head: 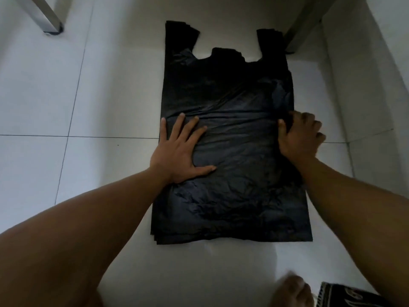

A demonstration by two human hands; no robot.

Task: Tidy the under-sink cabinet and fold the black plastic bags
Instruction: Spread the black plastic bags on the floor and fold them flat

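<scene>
Two hands work on one stack of black plastic bags (pixel 232 96), which lies flat on the white tiled floor (pixel 99 96) with its two handle loops at the far end. Layered edges at the near left corner show several bags, but their number cannot be counted. The left hand (pixel 177 151) presses on the stack's left half, its grip wide, fingers straight and spread. The right hand (pixel 298 136) is at the stack's right edge, its grip narrow and pinching that edge, thumb on top and fingers curled beside it. Two legs stand beyond the stack: a metal leg (pixel 44 16) to its far left and a pale post (pixel 309 21) just beside the right handle. Nearer than the stack are one bare foot (pixel 292 291) and a dark patterned cloth (pixel 354 295); its white marks cannot be read.
</scene>
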